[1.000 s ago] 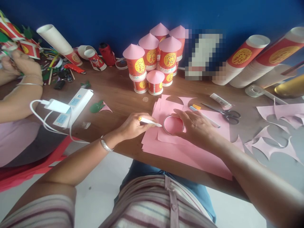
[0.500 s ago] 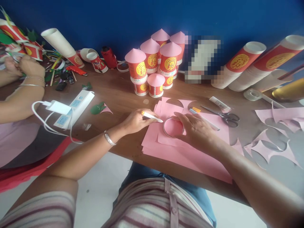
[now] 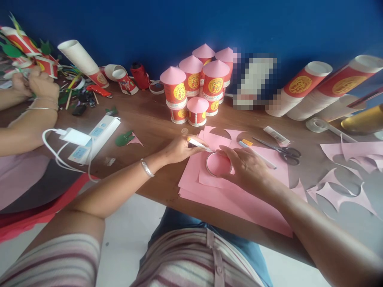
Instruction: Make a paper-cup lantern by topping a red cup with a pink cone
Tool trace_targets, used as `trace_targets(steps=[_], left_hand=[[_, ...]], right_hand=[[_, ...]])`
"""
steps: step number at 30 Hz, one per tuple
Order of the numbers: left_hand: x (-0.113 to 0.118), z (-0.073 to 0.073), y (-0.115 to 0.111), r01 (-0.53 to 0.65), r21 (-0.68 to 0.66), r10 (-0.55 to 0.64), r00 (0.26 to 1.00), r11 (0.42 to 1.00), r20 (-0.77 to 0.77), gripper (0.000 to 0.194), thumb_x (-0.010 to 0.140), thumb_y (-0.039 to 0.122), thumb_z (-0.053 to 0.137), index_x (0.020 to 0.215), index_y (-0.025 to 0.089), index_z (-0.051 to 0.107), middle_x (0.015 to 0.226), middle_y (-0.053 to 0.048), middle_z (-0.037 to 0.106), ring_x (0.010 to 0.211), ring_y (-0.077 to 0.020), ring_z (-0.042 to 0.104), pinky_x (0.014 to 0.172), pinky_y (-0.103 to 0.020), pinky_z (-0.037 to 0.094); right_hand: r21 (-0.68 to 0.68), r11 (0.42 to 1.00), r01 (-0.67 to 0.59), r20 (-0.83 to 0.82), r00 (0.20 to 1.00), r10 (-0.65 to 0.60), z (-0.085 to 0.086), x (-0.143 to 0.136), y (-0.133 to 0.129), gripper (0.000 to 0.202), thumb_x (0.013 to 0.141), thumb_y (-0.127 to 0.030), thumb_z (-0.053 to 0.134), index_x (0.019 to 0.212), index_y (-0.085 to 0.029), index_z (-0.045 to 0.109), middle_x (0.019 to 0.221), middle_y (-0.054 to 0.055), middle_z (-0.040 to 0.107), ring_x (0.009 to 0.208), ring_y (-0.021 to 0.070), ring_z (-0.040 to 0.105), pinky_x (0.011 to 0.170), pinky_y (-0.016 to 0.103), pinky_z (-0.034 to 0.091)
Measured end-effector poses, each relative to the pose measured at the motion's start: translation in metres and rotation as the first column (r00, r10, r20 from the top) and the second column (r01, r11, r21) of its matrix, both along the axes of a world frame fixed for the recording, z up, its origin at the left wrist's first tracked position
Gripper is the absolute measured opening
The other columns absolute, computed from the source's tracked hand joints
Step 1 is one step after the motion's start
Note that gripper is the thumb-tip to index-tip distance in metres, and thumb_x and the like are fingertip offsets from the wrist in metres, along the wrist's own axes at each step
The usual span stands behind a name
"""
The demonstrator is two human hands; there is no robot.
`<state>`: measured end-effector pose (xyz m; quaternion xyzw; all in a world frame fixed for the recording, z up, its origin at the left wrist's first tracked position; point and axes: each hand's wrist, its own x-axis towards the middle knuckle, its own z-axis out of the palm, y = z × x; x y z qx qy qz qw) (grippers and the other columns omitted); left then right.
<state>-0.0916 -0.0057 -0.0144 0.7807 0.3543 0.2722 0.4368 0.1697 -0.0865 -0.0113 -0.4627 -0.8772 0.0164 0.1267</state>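
A round ring (image 3: 206, 169) lies on a stack of pink paper (image 3: 239, 203). My right hand (image 3: 247, 165) grips the ring from its right side, thumb at the near edge and fingers at the far edge. Pinched in my left hand (image 3: 182, 149) is a white pen (image 3: 199, 144), its tip at the ring's upper left rim. Beyond my right hand, an orange-capped marker (image 3: 247, 142) and a blue-and-white pen (image 3: 265, 159) rest on the paper. Black scissors (image 3: 289, 154) lie at the paper's right edge.
Paper cups with pink cone tops (image 3: 176, 89) stand at the back. Cup stacks (image 3: 302, 85) and tape (image 3: 317, 124) are at the right, above pink scraps (image 3: 341, 195). A power strip (image 3: 95, 139) lies left; beyond it, another person's hands (image 3: 42, 85) work among craft pieces.
My left hand has moved right with the pen, bringing its tip to the ring's upper rim. My right hand stays on the ring. The view has shifted slightly.
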Motion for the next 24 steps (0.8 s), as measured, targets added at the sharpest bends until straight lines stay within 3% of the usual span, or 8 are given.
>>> trace_targets(steps=[7,13,18,24], left_hand=[[0.008,-0.001,0.01,0.015,-0.044,-0.015,1.0,0.999,0.017,0.035,0.091,0.053,0.078,0.101,0.021,0.086,0.108,-0.009,0.084,0.102,-0.0234,0.078,0.093,-0.034,0.061],[0.016,-0.004,0.018,0.022,-0.004,-0.022,1.0,1.0,0.007,0.039,0.087,0.057,0.08,0.101,0.021,0.086,0.106,-0.01,0.084,0.093,-0.0224,0.077,0.081,-0.032,0.059],[0.02,0.0,0.02,0.037,0.009,-0.038,0.998,0.999,0.055,0.033,0.091,0.052,0.077,0.103,0.022,0.086,0.111,-0.009,0.084,0.102,-0.0229,0.077,0.088,-0.033,0.06],[0.013,0.01,0.016,-0.162,0.072,0.142,0.964,0.984,0.226,0.036,0.093,0.049,0.076,0.108,0.017,0.083,0.109,-0.011,0.083,0.096,-0.0215,0.076,0.085,-0.032,0.061]], right_hand=[[0.074,0.997,-0.005,0.014,1.0,0.004,-0.004,0.0,-0.002,0.06,0.095,-0.033,0.072,0.145,-0.011,0.047,0.113,0.019,0.08,0.094,0.0333,0.076,0.087,0.047,0.056],[0.112,0.994,0.004,-0.005,1.0,-0.003,-0.004,-0.001,-0.005,0.065,0.096,-0.031,0.07,0.15,-0.01,0.04,0.117,0.019,0.079,0.093,0.0336,0.076,0.087,0.049,0.059],[0.065,0.998,0.023,-0.048,0.999,-0.019,0.002,-0.002,-0.006,0.074,0.093,-0.029,0.072,0.156,-0.013,0.036,0.136,0.022,0.071,0.113,0.0369,0.073,0.095,0.051,0.06],[-0.055,0.998,0.025,-0.109,0.994,-0.031,-0.001,-0.001,-0.003,0.081,0.091,-0.031,0.073,0.16,-0.018,0.033,0.137,0.02,0.068,0.128,0.0375,0.065,0.106,0.058,0.056]])
